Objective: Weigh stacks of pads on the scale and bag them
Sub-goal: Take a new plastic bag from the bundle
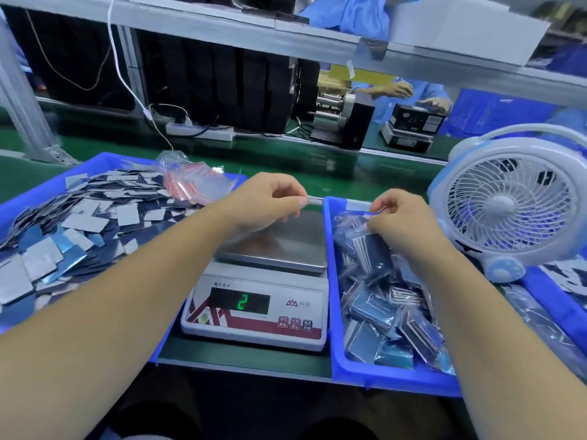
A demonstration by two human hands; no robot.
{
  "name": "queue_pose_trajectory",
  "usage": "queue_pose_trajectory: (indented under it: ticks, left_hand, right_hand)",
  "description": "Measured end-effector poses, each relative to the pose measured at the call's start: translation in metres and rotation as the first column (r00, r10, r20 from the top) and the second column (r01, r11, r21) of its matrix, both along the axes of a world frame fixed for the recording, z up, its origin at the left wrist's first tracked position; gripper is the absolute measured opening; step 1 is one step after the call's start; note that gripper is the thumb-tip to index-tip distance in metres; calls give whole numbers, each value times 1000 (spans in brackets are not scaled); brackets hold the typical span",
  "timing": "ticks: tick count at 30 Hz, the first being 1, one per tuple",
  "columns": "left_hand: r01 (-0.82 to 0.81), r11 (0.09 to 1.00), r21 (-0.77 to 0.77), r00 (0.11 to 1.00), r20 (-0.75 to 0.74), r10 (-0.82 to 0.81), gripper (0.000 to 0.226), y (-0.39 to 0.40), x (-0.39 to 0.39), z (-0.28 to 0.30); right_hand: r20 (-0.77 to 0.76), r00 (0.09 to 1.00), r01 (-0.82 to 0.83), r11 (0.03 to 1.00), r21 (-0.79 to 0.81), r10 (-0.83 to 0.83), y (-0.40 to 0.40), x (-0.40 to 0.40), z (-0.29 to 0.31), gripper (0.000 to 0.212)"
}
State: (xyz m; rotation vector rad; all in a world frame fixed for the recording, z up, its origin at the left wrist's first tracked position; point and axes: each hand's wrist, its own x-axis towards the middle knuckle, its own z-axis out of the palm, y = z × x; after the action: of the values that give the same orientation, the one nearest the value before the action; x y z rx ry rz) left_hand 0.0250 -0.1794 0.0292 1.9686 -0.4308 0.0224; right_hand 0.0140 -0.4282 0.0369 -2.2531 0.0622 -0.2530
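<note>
The white scale [254, 315] stands in the middle; its steel plate [286, 249] is bare and the display reads 2. My left hand [270, 200] hovers above the plate's far edge and pinches a thin strip of clear plastic [314, 200] between thumb and fingers. My right hand [401, 217] is over the right blue bin [381, 374]. It pinches the top of a clear bag [373, 249] with a stack of pads inside. Loose grey and dark blue pads [79, 230] fill the left blue bin [101, 161].
Empty zip bags with red strips [190, 182] lie at the back of the left bin. Several bagged pad stacks fill the right bin. A white and blue fan [508, 204] stands at the right. Behind runs a green belt [286, 154], with another worker's hands beyond it.
</note>
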Motion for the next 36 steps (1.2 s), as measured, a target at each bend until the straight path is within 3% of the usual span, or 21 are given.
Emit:
queue_pose_trajectory:
  ticks: [2,4,8,16,19,22,25,32,36]
  left_hand:
    - [10,1000,4,1000,11,-10,9,-2,-1,-2]
    - [10,1000,13,1000,18,-11,9,-2,-1,-3]
    - [-26,998,65,999,29,25,10,9,0,-8]
    - [-204,966,159,979,25,203,14,71,-5,-12]
    - [-315,945,90,949,8,316,14,108,-11,-13]
    - [-468,884,-11,884,20,468,28,144,-16,-12]
    - [-572,811,-123,815,24,579,24,173,-14,-10]
    - [-639,707,-303,746,-20,666,36,203,-6,-21]
    - [-629,720,-292,757,-20,653,35,201,-2,-22]
  right_hand:
    - [-64,997,26,951,-309,-48,-13,-5,-5,6]
    - [-10,995,82,893,-443,-97,-17,-10,-7,5]
    - [71,997,72,882,-465,-43,2,-14,-2,5]
    - [51,966,-195,849,-491,252,86,-12,2,10]
    - [28,939,-281,812,-512,342,124,-12,2,12]
    - [-18,892,-391,750,-533,452,161,-18,0,15]
    - [-76,839,-489,687,-537,538,191,-25,-3,14]
    - [-101,773,-548,579,-604,627,240,-19,-12,11]
    - [-246,727,-614,446,-652,641,266,-11,-15,23]
